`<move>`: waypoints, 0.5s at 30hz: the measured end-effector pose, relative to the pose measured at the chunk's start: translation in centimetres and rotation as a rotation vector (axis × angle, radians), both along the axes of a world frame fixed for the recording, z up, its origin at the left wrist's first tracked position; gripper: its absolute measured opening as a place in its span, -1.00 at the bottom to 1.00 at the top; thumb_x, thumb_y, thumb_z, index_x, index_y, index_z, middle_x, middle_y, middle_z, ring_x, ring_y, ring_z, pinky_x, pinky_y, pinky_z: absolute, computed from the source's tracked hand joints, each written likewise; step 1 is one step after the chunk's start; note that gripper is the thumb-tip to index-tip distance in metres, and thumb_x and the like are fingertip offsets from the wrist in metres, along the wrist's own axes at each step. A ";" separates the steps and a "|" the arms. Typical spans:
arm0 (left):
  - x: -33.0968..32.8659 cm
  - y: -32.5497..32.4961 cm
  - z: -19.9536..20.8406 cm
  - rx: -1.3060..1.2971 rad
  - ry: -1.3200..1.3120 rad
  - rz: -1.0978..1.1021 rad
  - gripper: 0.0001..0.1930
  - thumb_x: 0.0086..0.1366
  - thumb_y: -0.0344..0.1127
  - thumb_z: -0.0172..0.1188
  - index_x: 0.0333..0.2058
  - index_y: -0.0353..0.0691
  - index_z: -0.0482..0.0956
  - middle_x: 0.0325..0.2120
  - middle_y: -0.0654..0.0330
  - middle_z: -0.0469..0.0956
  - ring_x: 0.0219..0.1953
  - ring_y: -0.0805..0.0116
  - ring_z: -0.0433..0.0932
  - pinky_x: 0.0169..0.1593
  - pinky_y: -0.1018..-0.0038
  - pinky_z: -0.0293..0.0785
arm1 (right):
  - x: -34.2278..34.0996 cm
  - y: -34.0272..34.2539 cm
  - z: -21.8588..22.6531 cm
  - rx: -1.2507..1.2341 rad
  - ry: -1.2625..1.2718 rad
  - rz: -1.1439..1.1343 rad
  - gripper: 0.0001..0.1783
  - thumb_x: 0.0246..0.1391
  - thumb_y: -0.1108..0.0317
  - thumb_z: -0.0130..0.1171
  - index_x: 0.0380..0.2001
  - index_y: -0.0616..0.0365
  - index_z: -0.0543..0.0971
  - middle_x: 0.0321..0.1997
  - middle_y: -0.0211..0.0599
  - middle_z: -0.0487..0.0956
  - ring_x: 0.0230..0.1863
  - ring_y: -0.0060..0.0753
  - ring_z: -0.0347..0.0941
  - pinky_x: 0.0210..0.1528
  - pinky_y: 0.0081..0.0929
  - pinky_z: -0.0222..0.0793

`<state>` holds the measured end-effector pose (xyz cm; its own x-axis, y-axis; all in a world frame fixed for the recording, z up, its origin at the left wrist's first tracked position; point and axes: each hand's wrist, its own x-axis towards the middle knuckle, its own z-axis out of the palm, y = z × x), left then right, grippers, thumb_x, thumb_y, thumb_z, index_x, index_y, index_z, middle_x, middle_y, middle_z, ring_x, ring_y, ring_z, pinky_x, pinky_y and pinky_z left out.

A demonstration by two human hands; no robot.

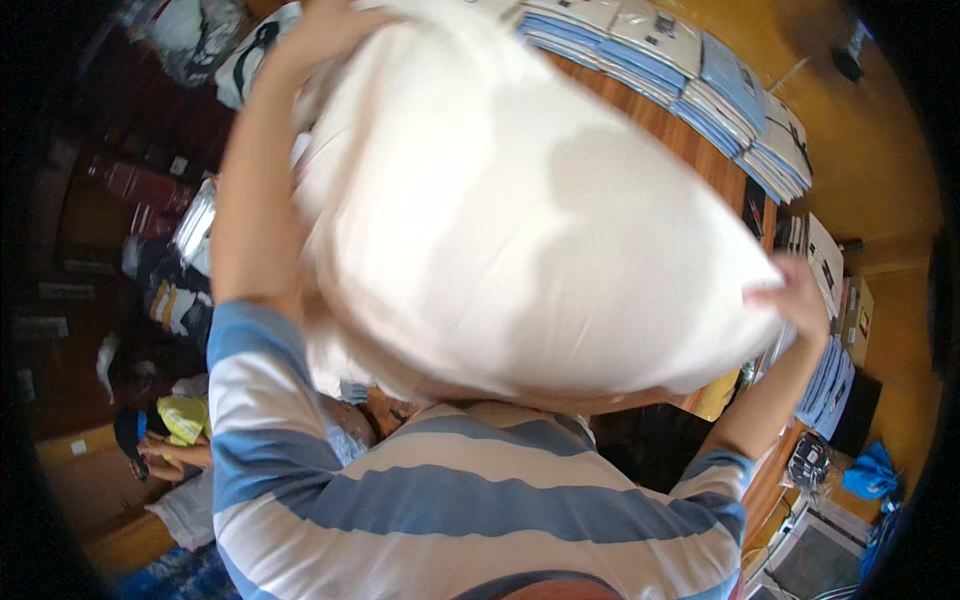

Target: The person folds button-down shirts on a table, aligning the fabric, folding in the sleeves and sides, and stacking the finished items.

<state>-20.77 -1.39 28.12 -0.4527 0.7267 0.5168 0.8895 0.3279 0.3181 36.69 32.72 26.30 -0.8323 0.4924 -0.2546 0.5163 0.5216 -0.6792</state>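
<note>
Two hands, one big piece of white cloth between them. The left hand (335,30) has the upper left edge, fingers lying over the fabric; it's smeared and cut off by the top of the view, so I can't tell how tight that grip is. The right hand (795,300) is pinching the far right corner, thumb and fingers closed on it.

The white cloth (440,200) is up in the air in front of the chest and hides most of what's behind it. Plain off-white, kind of billowed out, really bright on the left half with a soft greyish shadow over the right half. There's a long curved fold down its left side, and the edges are blurry.

The wearer's got one blue and white striped shirt (480,500). Past the cloth there's a brown wooden table (700,140), and along its far edge I count at least four stacks of folded garments (720,85), white and light blue, looks like clear bags. Further right: one light blue folded pile (825,390), one cardboard box (857,320), one bright blue plastic bag (870,472). Over at lower left, one other person in a yellow top (183,420).
</note>
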 end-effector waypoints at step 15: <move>22.7 -8.7 -30.4 -0.128 -0.120 0.516 -0.46 0.23 -0.17 0.42 0.07 -0.39 0.51 0.04 -0.17 0.49 0.10 -0.18 0.45 0.18 0.02 0.36 | 6.1 -10.1 -27.0 0.528 -0.160 -0.918 -0.29 0.04 -0.02 0.48 0.08 0.29 0.51 -0.03 0.16 0.59 0.12 0.14 0.54 0.12 -0.04 0.47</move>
